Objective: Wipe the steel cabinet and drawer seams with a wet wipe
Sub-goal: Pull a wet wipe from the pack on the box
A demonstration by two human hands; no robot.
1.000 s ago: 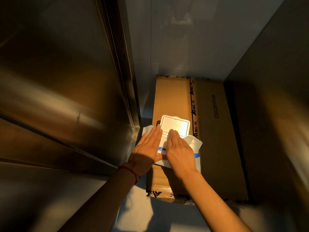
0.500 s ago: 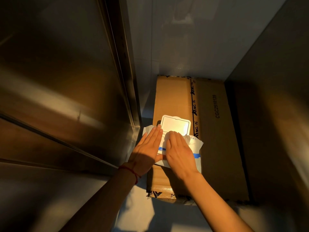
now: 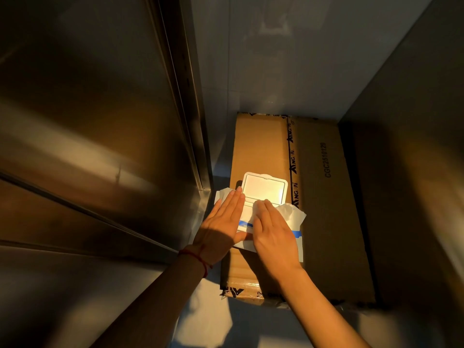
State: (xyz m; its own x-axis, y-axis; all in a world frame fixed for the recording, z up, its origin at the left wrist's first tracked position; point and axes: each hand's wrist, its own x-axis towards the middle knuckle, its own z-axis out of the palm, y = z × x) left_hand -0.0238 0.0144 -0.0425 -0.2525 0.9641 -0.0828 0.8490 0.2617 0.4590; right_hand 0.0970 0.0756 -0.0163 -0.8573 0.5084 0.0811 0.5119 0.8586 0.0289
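A white wet-wipe pack (image 3: 295, 217) with a blue stripe lies on a cardboard box, its white flip lid (image 3: 265, 189) standing open. My left hand (image 3: 222, 229) lies flat on the pack's left side, fingers straight. My right hand (image 3: 272, 231) covers the pack's middle, fingertips at the opening below the lid; whether they pinch a wipe is hidden. The steel cabinet (image 3: 82, 116) fills the left, with a slanted drawer seam (image 3: 88, 209) and a vertical seam (image 3: 185, 96).
The long cardboard box (image 3: 326, 204) lies on the floor between the steel cabinet and a dark panel (image 3: 414, 172) on the right. A pale wall (image 3: 288, 59) stands behind the box. Light floor (image 3: 208, 327) shows in front of the box.
My right hand's fingertips shifted slightly at the pack's opening. The left hand and the pack stay as they were.
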